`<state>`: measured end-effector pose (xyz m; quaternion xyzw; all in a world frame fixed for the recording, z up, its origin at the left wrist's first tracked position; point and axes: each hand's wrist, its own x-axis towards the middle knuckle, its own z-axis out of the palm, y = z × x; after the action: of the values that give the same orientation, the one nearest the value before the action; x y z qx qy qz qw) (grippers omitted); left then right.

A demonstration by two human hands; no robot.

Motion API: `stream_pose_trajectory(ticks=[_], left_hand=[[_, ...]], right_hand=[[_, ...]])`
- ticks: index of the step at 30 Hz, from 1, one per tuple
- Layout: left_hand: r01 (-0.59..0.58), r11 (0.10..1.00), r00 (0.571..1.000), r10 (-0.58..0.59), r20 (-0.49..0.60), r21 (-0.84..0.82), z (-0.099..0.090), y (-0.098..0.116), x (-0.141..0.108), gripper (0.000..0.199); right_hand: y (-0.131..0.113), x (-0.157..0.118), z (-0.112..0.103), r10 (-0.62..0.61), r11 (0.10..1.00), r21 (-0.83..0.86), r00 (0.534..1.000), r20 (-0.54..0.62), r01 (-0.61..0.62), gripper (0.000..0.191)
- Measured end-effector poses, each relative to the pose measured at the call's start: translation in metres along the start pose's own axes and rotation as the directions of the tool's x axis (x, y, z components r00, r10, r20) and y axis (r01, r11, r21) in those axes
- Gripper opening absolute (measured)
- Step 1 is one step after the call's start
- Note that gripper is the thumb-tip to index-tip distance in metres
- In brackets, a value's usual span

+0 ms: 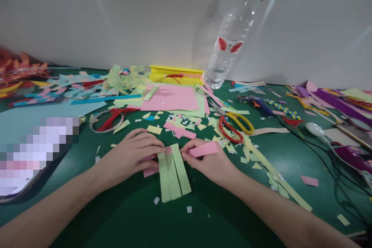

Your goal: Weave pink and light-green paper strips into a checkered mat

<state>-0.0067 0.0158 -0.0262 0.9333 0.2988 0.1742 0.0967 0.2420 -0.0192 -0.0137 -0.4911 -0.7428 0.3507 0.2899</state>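
Pale green paper strips (pixel 171 178) hang side by side like a fan near the table's front, joined at the top where a bit of pink crosses them. My left hand (pixel 138 151) pinches their upper left edge between thumb and fingers, and a pink piece (pixel 150 171) shows beneath that hand. At the upper right edge of the strips, my right hand (pixel 213 164) has its thumb and index finger pressed together. A pink paper strip (pixel 203 149) lies across those fingers, its inner end hidden by them.
Scissors (pixel 232 124) with red and yellow handles lie beyond my right hand among paper scraps. A plastic bottle (pixel 229 38) leans against the wall behind pink sheets (pixel 174 99). On the right are a glue gun (pixel 261 106) with its cable and a spoon (pixel 315 129).
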Motion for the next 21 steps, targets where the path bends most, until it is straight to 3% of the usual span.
stream_pose_trajectory(ticks=[4,8,10,15,21], left_hand=[[0.016,1.000,1.000,-0.016,0.002,-0.014,0.000,0.000,0.000,0.033],[0.011,1.000,1.000,-0.011,0.001,-0.020,-0.001,0.000,0.001,0.033],[0.008,1.000,1.000,-0.008,-0.003,-0.021,0.000,0.000,0.001,0.033],[0.000,1.000,1.000,0.000,0.005,-0.025,0.001,-0.001,0.000,0.030],[-0.002,1.000,1.000,0.002,0.003,-0.021,0.001,0.000,0.000,0.031]], right_hand=[[0.000,0.000,-0.005,0.041,0.998,0.050,0.998,0.039,-0.043,0.009],[-0.001,0.001,-0.020,0.123,0.986,0.093,0.980,0.154,-0.139,0.028],[-0.002,0.002,-0.028,0.111,0.979,0.141,0.966,0.233,-0.146,0.034],[0.001,0.005,-0.034,0.028,0.964,0.242,0.950,0.311,-0.107,0.029],[0.002,0.006,-0.032,-0.042,0.962,0.269,0.949,0.312,-0.046,0.018]])
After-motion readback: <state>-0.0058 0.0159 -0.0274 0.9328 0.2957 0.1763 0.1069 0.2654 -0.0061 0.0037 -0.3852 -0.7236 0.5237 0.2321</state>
